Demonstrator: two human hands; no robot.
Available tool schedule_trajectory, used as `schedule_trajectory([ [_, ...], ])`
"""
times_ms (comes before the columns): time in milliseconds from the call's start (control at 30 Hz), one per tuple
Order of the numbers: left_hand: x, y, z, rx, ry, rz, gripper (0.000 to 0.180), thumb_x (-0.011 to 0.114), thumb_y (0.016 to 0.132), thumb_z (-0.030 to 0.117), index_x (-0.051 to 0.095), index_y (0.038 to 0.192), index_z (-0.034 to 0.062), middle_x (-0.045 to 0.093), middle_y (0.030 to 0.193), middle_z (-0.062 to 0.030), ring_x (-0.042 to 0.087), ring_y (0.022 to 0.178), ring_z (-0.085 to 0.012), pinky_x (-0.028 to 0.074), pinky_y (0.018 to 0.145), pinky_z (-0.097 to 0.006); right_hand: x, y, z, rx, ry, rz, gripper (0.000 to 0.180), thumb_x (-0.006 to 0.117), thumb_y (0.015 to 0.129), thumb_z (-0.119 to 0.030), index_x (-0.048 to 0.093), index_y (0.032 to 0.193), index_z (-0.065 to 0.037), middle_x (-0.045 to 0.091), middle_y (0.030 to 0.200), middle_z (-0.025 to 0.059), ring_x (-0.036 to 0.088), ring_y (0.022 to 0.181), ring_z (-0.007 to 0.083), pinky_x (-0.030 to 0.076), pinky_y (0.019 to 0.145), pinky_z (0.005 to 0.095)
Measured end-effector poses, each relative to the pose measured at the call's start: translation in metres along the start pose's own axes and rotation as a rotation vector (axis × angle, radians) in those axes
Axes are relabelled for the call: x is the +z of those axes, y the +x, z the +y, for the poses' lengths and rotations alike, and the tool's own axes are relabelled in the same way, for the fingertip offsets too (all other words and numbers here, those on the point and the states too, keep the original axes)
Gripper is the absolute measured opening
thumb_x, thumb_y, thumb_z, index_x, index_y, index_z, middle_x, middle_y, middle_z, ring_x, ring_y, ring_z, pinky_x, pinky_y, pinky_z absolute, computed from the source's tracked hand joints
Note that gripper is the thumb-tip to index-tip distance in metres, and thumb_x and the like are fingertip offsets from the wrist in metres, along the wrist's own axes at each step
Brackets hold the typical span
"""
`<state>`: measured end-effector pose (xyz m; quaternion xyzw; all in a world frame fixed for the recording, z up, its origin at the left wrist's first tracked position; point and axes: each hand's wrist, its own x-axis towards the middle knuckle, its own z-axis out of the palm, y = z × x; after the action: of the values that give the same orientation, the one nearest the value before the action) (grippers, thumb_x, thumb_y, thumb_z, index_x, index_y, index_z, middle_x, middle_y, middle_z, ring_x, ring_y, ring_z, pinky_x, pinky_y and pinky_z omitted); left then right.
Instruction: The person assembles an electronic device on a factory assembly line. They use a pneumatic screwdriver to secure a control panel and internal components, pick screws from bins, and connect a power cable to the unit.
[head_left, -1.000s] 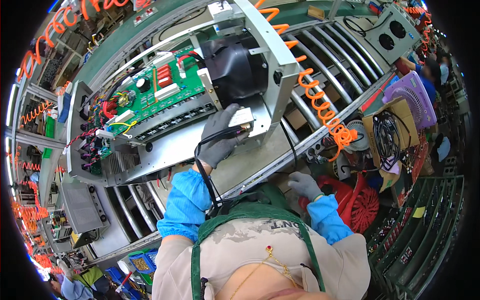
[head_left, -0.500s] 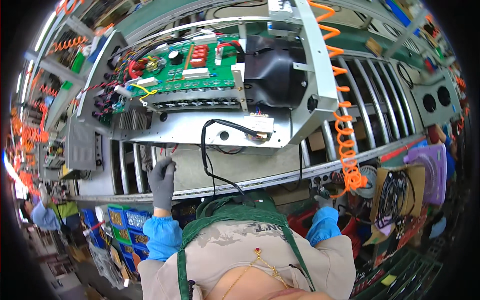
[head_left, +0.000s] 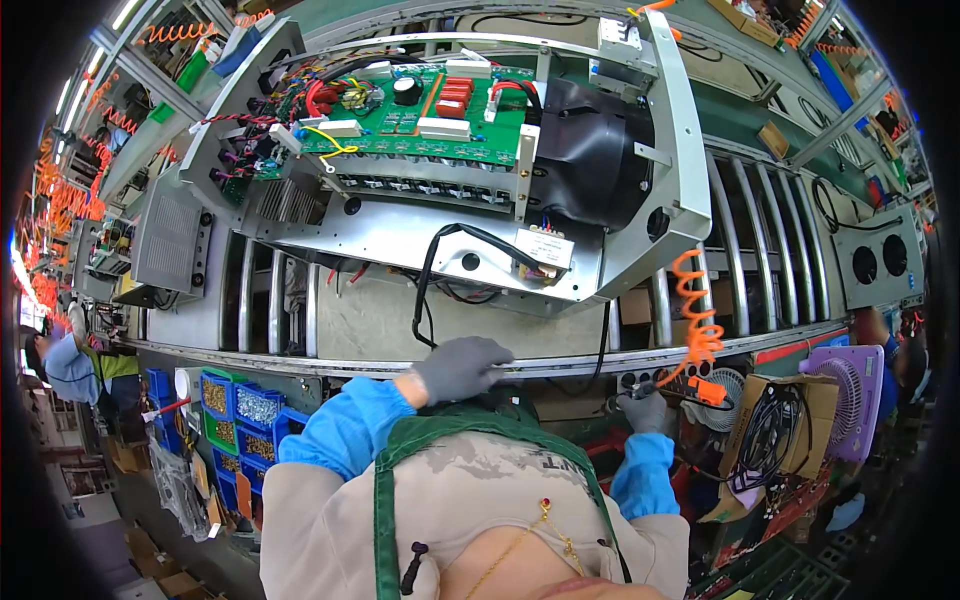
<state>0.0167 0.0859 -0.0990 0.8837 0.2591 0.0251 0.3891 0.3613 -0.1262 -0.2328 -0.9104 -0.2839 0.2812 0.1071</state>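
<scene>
By the roller conveyor (head_left: 246, 300), faces uncovered chassis (head_left: 400, 235) with mounted circuit board (head_left: 400, 120) and trailing cable (head_left: 426, 280).
Presses left hand (head_left: 460, 370) fingers together; curls right hand (head_left: 642, 410) fingers, cannot tell if gripping.

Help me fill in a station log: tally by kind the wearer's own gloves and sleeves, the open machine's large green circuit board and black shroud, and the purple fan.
Gray gloves: 2
Blue sleeves: 2
Large green circuit board: 1
Black shroud: 1
Purple fan: 1
Total: 7
</scene>
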Motion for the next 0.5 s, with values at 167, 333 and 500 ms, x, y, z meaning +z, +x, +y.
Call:
schedule_trajectory([
  [167,0.012,0.03,0.033,0.241,-0.149,-0.087,0.038,0.061,0.088,0.023,0.056,0.124,0.0104,0.061,0.111,-0.0169,0.061,0.098,-0.0327,0.049,0.085,-0.042,-0.096,-0.078,-0.075,-0.466,0.523,0.142,0.041,0.077,0.061,-0.019,0.061,0.094,-0.002,0.063,0.082,0.0068,0.063,0.074,0.0184,0.053,0.068,0.0336],
  [333,0.0,0.039,0.067,0.459,-0.37,0.007,0.044,0.059,0.09,0.03,0.052,0.127,0.0074,0.06,0.11,-0.0185,0.059,0.099,-0.0347,0.047,0.085,-0.043,-0.148,-0.138,-0.173,-1.032,0.745,0.615,0.057,0.082,0.07,-0.039,0.056,0.101,0.001,0.058,0.093,0.0109,0.06,0.078,0.0189,0.051,0.072,0.0329],
  [500,-0.049,0.008,0.064,0.547,-0.332,0.233,0.039,0.058,0.091,0.033,0.054,0.119,0.0058,0.06,0.103,-0.0171,0.058,0.093,-0.0346,0.047,0.081,-0.043,-0.137,-0.159,-0.281,-1.379,1.232,0.234,0.055,0.078,0.076,-0.037,0.053,0.11,-0.001,0.059,0.083,0.0103,0.058,0.068,0.0199,0.049,0.064,0.0341],
])
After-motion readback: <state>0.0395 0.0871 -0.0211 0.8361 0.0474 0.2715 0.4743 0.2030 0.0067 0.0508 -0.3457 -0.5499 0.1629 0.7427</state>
